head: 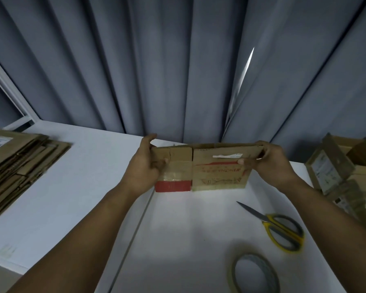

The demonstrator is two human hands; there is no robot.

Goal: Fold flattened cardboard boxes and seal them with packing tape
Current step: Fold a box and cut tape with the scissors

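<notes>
One flattened box [209,170] held above the counter [82,187], left hand [145,166] and right hand [268,163] each gripping an end.
One pair of scissors [281,229] and one tape roll [254,273] lie nearby; a flat stack [19,166] sits left.

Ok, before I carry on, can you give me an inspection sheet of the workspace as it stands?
Surface: white table, a seam running front to back.
Job's things: flat box held up on edge; tape roll lying flat at the near right; stack of flat cardboard at the left; made-up boxes at the right.
Clutter: scissors, blades shut, beyond the tape roll.
Grippers: left hand grips the flat box's left end; right hand grips its right end.
Cables: nothing seen.
Surroundings: grey curtain behind the table; white window frame far left.
</notes>
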